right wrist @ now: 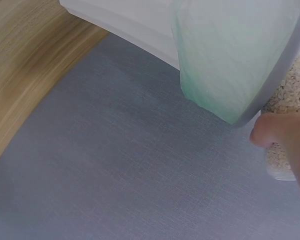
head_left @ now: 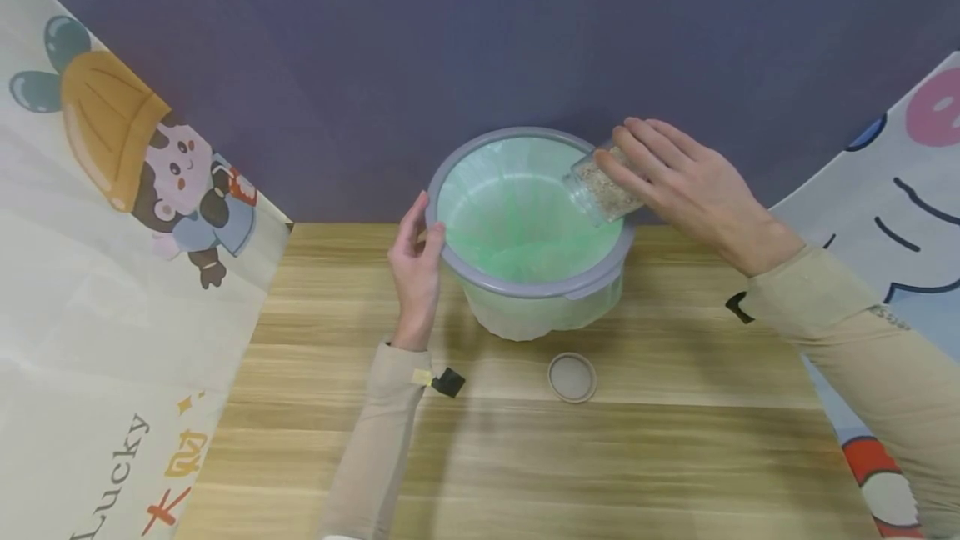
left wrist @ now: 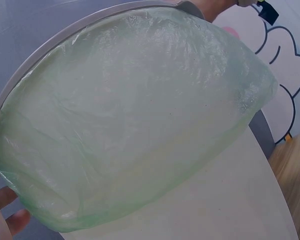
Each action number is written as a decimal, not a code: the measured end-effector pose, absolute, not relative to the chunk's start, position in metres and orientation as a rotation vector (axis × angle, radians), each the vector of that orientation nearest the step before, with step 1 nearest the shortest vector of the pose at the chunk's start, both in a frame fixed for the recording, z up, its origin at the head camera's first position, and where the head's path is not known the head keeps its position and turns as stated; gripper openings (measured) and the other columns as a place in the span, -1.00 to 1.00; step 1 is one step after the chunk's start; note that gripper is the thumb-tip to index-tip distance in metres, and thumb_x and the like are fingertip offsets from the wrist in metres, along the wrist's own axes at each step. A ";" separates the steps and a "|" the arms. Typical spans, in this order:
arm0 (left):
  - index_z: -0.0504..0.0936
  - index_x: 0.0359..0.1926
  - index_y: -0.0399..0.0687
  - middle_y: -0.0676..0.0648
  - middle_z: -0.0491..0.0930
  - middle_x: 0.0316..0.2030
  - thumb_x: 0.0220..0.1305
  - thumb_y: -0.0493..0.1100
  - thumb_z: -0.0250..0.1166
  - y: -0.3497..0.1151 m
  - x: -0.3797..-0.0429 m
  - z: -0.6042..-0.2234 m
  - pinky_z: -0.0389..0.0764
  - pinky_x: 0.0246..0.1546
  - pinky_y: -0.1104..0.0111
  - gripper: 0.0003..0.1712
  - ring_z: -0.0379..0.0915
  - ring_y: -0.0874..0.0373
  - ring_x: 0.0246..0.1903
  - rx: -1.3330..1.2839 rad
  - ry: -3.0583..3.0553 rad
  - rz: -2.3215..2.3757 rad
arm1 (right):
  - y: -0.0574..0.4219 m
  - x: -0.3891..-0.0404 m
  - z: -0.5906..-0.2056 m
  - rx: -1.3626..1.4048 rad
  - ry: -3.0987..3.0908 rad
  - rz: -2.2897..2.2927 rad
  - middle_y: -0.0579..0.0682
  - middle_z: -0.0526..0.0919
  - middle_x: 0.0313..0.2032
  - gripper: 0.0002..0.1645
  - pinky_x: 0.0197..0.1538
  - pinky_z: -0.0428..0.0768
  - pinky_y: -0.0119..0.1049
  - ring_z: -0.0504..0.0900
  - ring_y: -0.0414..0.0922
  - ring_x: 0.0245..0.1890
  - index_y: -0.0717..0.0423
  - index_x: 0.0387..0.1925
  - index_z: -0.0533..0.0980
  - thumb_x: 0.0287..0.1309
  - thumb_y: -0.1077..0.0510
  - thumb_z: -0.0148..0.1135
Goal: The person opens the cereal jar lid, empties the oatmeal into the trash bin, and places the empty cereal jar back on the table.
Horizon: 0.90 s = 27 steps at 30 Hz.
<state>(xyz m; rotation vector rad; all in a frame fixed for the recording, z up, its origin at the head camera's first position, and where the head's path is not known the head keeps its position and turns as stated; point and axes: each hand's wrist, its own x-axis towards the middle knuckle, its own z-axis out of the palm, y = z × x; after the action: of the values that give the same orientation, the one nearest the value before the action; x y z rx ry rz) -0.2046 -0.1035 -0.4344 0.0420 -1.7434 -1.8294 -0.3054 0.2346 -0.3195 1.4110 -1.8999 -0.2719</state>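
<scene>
A trash bin (head_left: 528, 287) with a grey rim stands against the wall, lined with a thin green plastic bag (head_left: 517, 207) whose edge hangs outside. At the rim's left side my left hand (head_left: 417, 269) holds on, thumb near the top and fingers around the outside. My right hand (head_left: 693, 194) grips a clear jar (head_left: 606, 188) of pale grains or flakes, tilted with its mouth over the right side of the bin. Grains (right wrist: 292, 87) show through the jar wall in the right wrist view, beside the rim. The bin's bottom is hidden.
A small round lid (head_left: 572, 377) lies on the wooden table (head_left: 525, 465) in front of the bin. Behind rises a dark blue-grey wall (head_left: 450, 40). Printed cartoon panels (head_left: 97, 290) flank the table on both sides.
</scene>
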 end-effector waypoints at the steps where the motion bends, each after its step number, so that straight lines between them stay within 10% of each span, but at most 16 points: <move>1: 0.48 0.43 -0.10 0.03 0.50 0.38 0.45 -0.19 0.22 -0.103 -0.205 -0.435 0.69 -0.03 0.43 -0.44 0.52 0.09 0.18 0.042 -1.743 -1.830 | 0.235 -0.306 -0.320 1.413 -1.900 -0.279 0.40 0.38 0.36 -0.25 0.56 0.27 0.06 0.40 0.30 0.34 0.27 0.48 0.20 0.31 0.63 0.00; 27: 0.48 0.42 -0.13 -0.02 0.48 0.40 0.45 -0.22 0.23 -0.102 -0.208 -0.438 0.65 0.00 0.44 -0.45 0.49 0.09 0.20 0.046 -1.741 -1.821 | 0.237 -0.312 -0.324 1.406 -1.884 -0.345 0.36 0.38 0.37 -0.24 0.59 0.19 -0.01 0.38 0.26 0.37 0.21 0.50 0.17 0.35 0.63 -0.05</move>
<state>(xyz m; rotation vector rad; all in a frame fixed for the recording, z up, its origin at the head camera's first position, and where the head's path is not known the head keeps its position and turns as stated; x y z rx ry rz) -0.2082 -0.1019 -0.4379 0.0459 -1.7409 -1.8210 -0.3122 0.2372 -0.3243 1.4060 -1.8842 -0.3454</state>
